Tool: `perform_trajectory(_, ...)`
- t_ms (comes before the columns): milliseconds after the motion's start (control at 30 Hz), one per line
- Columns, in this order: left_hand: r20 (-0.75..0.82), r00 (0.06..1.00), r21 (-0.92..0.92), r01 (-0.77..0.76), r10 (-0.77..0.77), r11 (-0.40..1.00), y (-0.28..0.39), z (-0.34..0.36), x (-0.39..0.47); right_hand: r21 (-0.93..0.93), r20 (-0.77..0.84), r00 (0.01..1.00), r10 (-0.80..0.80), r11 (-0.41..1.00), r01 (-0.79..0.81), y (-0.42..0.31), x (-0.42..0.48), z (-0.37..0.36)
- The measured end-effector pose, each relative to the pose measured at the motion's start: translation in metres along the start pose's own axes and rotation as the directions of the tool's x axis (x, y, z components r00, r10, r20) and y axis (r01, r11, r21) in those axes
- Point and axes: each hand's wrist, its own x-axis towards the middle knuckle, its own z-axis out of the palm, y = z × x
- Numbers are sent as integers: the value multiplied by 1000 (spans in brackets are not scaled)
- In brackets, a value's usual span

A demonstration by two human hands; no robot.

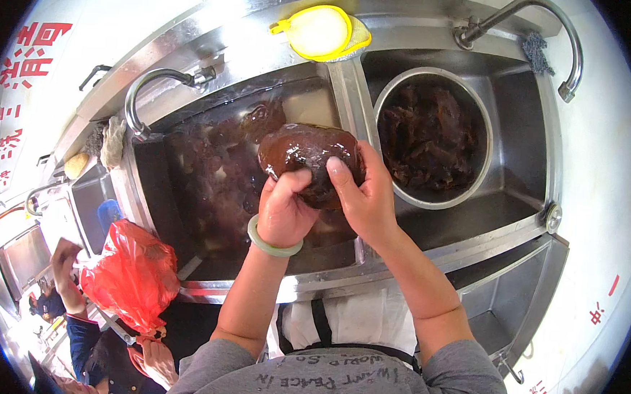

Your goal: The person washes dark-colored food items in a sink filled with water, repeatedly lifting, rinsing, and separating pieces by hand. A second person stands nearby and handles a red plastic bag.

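Over the left sink basin, my left hand and my right hand grip a glossy dark brown piece of food, probably meat or offal, with both thumbs pressed on its top. A pale green bangle circles my left wrist. Below, murky water in the left steel basin covers more dark brown pieces. In the right basin stands a round metal bowl of dark brown, wet strips.
A curved faucet reaches over the left basin, another faucet rises at upper right. Yellow-edged scrubbing pads lie on the back ledge. At left, a co-worker's hand holds a red plastic bag near the sink's corner.
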Motion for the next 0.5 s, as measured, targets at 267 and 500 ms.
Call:
perform_trajectory(267,-134,991,283,10,29,959,2,0,-10,-366,10,933,-360,867,338,-26,14,-5)
perform_trajectory(500,56,996,77,58,-63,995,10,1,-10,-276,100,974,-205,935,225,-31,23,-12)
